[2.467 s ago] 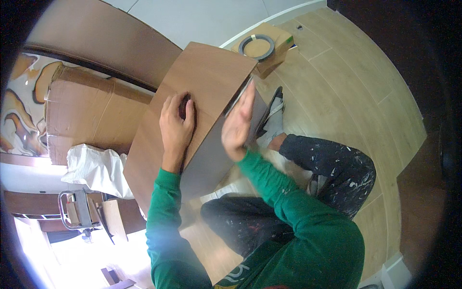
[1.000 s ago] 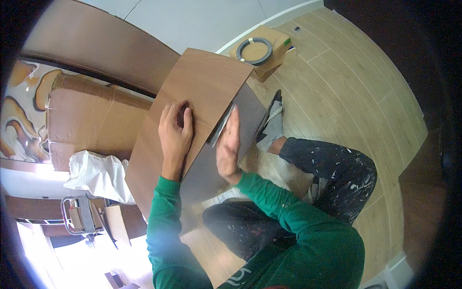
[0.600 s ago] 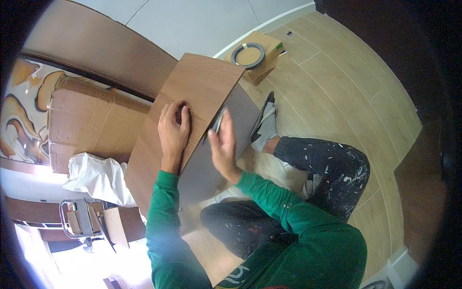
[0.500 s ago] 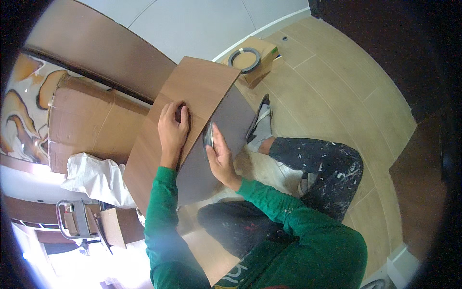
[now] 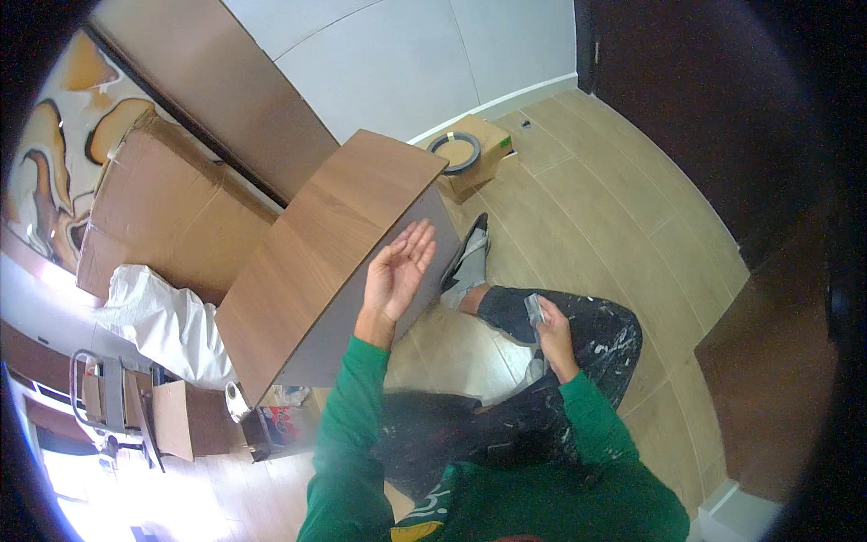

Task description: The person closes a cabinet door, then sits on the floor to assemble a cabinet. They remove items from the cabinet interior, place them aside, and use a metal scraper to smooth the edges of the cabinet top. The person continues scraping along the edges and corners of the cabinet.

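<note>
The person's left hand (image 5: 395, 287) is hovering palm up, its fingers loosely extending with slight gaps between them and its thumb lying a little apart; whether it is touching anything beneath it, I cannot tell. The right hand (image 5: 556, 340) is pinching a small, flat grey piece (image 5: 534, 310) between thumb and fingers, and the piece is sticking out past the fingertips, above the bent right leg in dark, paint-flecked trousers (image 5: 614, 330).

Just beyond the left hand, a boxlike piece with a brown wood-grain top (image 5: 330, 239) and a grey side is standing at a slant in front of the person. A foot in a grey sock (image 5: 470, 269) and dark sandal is resting near its far right corner. Past that corner, a dark grey ring (image 5: 476, 158) is lying flat on a tan cardboard box (image 5: 495, 143). To the left, a crumpled white sack (image 5: 158, 316) is lying against a large brown cardboard carton (image 5: 176, 203). Pale wood-look flooring (image 5: 623, 203) is stretching out to the right.
</note>
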Tool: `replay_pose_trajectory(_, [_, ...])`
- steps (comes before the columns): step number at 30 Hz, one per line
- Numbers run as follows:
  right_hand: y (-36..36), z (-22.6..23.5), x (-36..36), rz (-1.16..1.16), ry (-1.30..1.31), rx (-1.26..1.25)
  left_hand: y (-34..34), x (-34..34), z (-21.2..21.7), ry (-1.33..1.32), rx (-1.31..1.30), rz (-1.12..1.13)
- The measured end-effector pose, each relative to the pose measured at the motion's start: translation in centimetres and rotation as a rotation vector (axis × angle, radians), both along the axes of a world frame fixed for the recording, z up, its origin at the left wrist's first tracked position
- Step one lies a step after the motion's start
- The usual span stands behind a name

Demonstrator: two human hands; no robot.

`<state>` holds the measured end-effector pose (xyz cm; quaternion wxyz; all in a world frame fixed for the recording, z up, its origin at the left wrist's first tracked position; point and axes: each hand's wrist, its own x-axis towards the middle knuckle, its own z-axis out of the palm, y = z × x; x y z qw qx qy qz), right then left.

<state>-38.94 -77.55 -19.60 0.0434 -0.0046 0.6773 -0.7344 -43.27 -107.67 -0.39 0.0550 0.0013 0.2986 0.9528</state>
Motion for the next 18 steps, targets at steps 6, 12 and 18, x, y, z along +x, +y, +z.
replay_pose_trajectory(6, [-1.5,-0.5,-0.2,0.064,0.052,0.01,-0.8,-1.6,-0.5,-0.035,0.264,0.192])
replay_pose_trajectory(12, [-1.6,-1.5,-0.5,0.057,-0.022,-0.045,1.7,-4.4,-0.5,0.051,0.257,0.112])
replay_pose_trajectory(18, [-1.2,-1.9,-0.7,0.036,0.032,-0.112,5.1,-9.1,-1.0,0.058,0.253,0.036])
